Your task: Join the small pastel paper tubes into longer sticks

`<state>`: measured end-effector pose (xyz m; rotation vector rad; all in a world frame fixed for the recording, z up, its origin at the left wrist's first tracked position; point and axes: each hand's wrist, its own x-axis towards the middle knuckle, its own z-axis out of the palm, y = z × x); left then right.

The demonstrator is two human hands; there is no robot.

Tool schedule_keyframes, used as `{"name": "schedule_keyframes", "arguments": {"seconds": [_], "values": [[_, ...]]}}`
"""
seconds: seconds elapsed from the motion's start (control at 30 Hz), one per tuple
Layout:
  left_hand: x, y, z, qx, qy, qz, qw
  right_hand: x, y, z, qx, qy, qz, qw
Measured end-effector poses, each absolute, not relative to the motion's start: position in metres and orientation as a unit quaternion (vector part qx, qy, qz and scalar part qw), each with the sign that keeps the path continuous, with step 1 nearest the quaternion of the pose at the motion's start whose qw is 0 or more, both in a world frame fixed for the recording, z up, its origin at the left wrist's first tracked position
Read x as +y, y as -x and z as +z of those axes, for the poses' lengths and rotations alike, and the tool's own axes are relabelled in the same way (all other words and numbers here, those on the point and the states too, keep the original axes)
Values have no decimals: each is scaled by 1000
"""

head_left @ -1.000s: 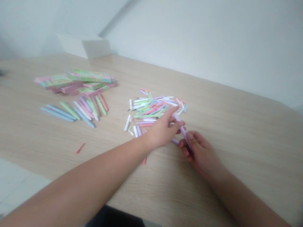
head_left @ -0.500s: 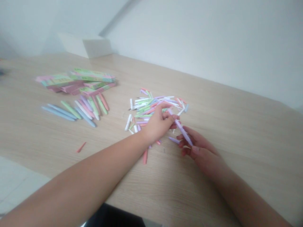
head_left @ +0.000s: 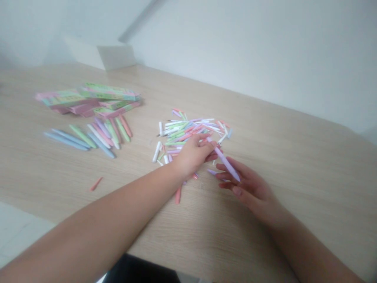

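Note:
Pinched in my left hand (head_left: 198, 153) is a purple pen (head_left: 225, 160), tilted with its pointed end down to the right. My right hand (head_left: 250, 184) is around the lower end, its fingers spread and the thumb off the pen. Under and beyond my left hand lies a heap of pen parts (head_left: 179, 131) in white, green, purple and coral. Another purple piece (head_left: 212, 172) rests on the table, partly hidden behind the right fingers. A coral piece (head_left: 178, 195) lies beside my left forearm.
To the left, several pastel pens (head_left: 85, 135) lie in a row before a stack of pink and green boxes (head_left: 108, 93). A small coral cone (head_left: 96, 184) is on the wooden table (head_left: 294, 141) near its front edge. A white box (head_left: 114, 57) stands by the wall.
My right thumb and fingers have come off the pen's lower end and opened. The left hand still holds the purple pen in nearly the same place. The view has shifted slightly.

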<state>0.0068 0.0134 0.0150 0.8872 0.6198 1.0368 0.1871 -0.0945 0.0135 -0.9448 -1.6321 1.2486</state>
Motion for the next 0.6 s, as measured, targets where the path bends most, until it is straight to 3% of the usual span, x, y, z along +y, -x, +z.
{"name": "schedule_keyframes", "arguments": {"seconds": [0.6], "values": [[16,-8,12,308,-394,487,716,-96,-187,10,-657,401,467,436]]}}
